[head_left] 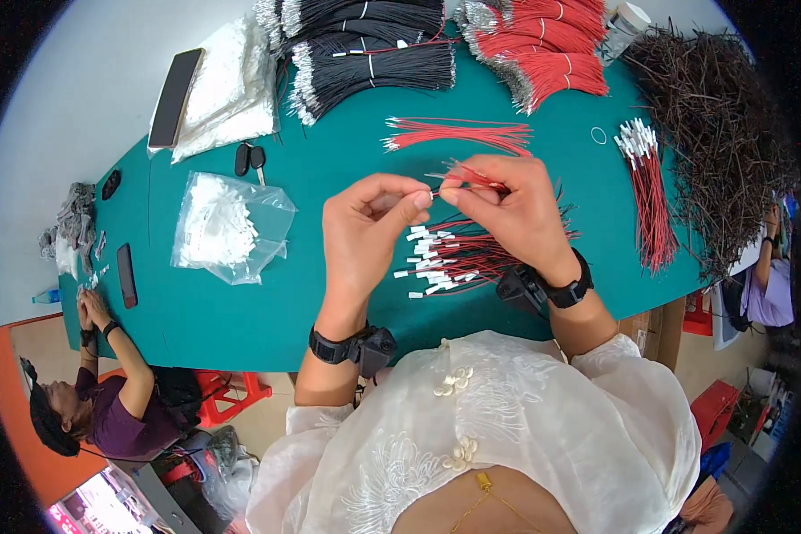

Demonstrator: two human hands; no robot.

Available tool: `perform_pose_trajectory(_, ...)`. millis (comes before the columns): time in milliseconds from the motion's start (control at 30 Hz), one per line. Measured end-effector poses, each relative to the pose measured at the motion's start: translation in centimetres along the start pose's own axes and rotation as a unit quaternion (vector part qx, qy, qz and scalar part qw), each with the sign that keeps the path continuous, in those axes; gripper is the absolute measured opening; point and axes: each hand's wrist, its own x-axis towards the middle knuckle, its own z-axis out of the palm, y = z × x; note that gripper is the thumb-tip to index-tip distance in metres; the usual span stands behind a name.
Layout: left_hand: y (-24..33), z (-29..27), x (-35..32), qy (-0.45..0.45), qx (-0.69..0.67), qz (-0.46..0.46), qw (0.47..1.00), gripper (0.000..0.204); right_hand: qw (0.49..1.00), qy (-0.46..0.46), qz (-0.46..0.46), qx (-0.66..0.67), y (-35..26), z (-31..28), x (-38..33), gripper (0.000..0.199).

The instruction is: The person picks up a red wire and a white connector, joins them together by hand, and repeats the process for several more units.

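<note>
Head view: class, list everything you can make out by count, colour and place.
tabletop: one, green, middle
wire bundles: several, black left, red right, far edge
loose wires: several, red, upper middle
connector wires: many, red and black, white-ended, centre
wire bunch: one, red, white-ended, right
tangled heap: one, dark brown, far right
grey tangle: one, grey, far left
phones: two, dark, left
connector bag: one, clear, white contents, left
stacked bags: several, white, upper left
key fobs: two, black, beyond the connector bag
loop: one, white, upper right
co-workers: at least two, purple tops, left and right edges
stool: at least one, red, lower left
wrist devices: two, black, one per wrist
blouse: one, white, bottom
left hand: one, bare, centre
right hand: one, bare, centre-right
</note>
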Motion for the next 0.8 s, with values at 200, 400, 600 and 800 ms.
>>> perform_pose_trajectory(200,-0.2,0.3,0.0,0.004,-0.012,-0.001,1.0,0.011,1.0,-0.014,-0.001,-0.018,0.4,-0.1,0.1,0.01)
perform_pose_trajectory(400,-1.3,-0.3,0.1,-0.007,-0.005,-0.018,1.0,0.01,0.997,-0.057,-0.018,-0.043,0.6,-1.3,0.3,0.016)
perform_pose_trajectory(600,-6.2,-1.2,-1.0,-0.049,0.184,-0.046,0.981,0.012,0.939,0.055,-0.022,-0.339,1.2,-6.2,-0.1,0.022)
perform_pose_trajectory(800,-6.0,-2.2,-0.5,-0.038,0.367,0.089,0.925,0.015,0.947,0.092,-0.001,-0.309,0.4,-6.3,-0.3,0.016)
